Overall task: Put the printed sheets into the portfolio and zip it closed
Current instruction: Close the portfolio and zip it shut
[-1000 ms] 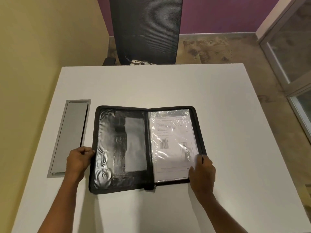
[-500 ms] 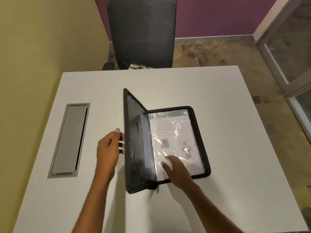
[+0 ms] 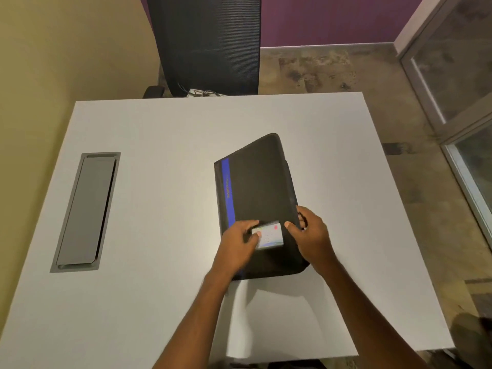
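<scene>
A white table [image 3: 159, 182] fills most of the view and both forearms reach out over its near edge. Beyond the hands, past the table's far edge, stands a black mesh-backed chair [image 3: 207, 43] on a mottled brown floor [image 3: 346, 70].

The black portfolio [image 3: 261, 187] lies folded shut on the table, directly under both hands and stretching away from them, turned slightly so its far end leans to the right. Along its right side the lower cover's edge peeks out past the upper one; whether the zip is run cannot be made out. Well off to the left of the left hand, a long grey cable hatch [image 3: 85, 211] is set flush into the tabletop.

The left hand [image 3: 235, 243] rests on the near left part of the cover with its fingers bent. Motion blur hides whether they pinch anything or only press down. The right hand [image 3: 311, 235] is at the portfolio's right edge, just beside the left hand but not touching it. Its thumb [image 3: 290, 225] lies on top of the cover and its fingers curl round the edge, gripping it.

A blue stripe [image 3: 229, 193] with small lettering runs up the cover from beneath the left hand. Between the two hands sits a small pale label [image 3: 270, 234] with a red spot, and the left fingertips touch its left end
</scene>
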Available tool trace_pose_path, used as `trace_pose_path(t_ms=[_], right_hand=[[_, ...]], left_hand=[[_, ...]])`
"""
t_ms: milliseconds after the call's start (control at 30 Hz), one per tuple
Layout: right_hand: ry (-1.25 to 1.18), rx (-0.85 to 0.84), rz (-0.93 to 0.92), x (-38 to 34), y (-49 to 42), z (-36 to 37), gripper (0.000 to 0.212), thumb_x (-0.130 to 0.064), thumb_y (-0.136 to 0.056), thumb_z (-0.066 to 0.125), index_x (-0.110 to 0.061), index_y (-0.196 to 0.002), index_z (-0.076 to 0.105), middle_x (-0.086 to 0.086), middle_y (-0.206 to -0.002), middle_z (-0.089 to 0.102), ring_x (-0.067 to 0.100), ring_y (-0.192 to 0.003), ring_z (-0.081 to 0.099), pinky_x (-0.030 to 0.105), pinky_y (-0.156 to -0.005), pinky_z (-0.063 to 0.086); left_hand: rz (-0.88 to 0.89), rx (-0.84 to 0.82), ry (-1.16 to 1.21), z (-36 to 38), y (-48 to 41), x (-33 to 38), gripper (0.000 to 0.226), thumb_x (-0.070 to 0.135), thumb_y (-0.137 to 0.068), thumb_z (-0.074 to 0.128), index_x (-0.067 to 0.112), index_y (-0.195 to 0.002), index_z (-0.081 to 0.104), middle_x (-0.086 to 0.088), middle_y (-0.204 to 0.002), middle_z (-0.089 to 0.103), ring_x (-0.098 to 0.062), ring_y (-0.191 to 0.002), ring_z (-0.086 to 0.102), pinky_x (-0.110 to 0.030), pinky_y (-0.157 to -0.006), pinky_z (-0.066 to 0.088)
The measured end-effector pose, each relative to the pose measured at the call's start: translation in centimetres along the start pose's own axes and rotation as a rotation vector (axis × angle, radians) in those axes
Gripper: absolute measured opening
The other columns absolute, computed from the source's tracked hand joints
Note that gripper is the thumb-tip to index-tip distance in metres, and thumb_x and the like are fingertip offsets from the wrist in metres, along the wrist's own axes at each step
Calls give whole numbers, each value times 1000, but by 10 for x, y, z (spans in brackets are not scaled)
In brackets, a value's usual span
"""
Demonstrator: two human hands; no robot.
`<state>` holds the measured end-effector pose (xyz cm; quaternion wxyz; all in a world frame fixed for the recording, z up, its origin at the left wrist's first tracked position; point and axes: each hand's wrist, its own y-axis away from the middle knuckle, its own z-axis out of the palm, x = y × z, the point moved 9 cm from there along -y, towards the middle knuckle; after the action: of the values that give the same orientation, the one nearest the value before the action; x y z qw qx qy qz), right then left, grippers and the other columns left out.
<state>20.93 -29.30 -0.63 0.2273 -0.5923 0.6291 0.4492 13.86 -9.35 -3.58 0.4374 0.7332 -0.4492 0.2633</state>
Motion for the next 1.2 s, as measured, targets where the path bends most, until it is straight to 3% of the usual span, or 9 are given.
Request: trace_pose_path(t_ms=[67,200,433,600,700,867,1000,1067,1200], right_hand=[[31,56,39,22,-7,-10,31,-8,-94,70,-7,-125,65,-15,-102,70,-5,-79,69,0,-64,47],[89,122,144,61,-21,-20,30,1,-87,70,-5,-117,69,12,-105,78,21,-85,68,9,-65,43],[146,47,239,102,-35,-3,35,-6,-91,66,-5,-126,69,19,-121,73,34,-102,66,29,-87,47],[212,21,217,105,-32,7,21,-7,-92,65,1,-111,70,21,-103,69,37,-91,65,43,-78,59],[229,14,216,98,-22,12,24,-9,-92,67,1,-113,68,17,-98,63,42,-96,65,38,-73,56],[382,266,31,62,31,12,22,-4,-83,67,-6,-105,69,16,-103,66,36,-96,62,46,-83,55],[160,7,124,77,85,84,9,-12,-87,67,-16,-79,65,-1,-74,68,23,-72,63,41,-67,54],[116,-165,178,88,107,126,3,-17,-87,70,-19,-87,72,-3,-80,72,15,-74,65,34,-72,54],[73,-303,247,99,126,177,30,-18,-91,72,-12,-121,72,4,-109,76,17,-100,70,33,-97,55]], left_hand=[[-38,70,-45,0,8,-20,31,19,-98,70,16,-129,71,-2,-131,69,-19,-120,64,-22,-102,44],[-114,236,-47,-15,34,-65,22,11,-95,71,12,-116,74,-4,-116,73,-23,-108,67,-34,-99,51],[-247,225,-14,-8,67,-116,15,13,-93,68,17,-108,71,-4,-102,72,-23,-92,70,-44,-83,58],[-307,220,-7,1,78,-132,14,18,-90,78,17,-101,70,-2,-84,74,-21,-73,68,-39,-72,55],[-327,209,28,7,83,-139,19,18,-84,84,18,-88,65,-3,-72,72,-31,-69,67,-43,-69,54],[-301,190,-80,7,87,-145,21,21,-80,87,23,-85,67,4,-75,75,-27,-75,70,-42,-77,55],[-265,201,-211,3,89,-147,10,27,-84,84,26,-86,74,9,-79,76,-20,-79,72,-40,-81,54],[-230,211,-236,1,90,-148,4,28,-86,82,26,-88,79,8,-81,78,-21,-80,73,-41,-80,55],[-204,180,-137,6,90,-154,7,24,-91,79,23,-95,84,5,-92,81,-19,-85,75,-38,-84,57]])
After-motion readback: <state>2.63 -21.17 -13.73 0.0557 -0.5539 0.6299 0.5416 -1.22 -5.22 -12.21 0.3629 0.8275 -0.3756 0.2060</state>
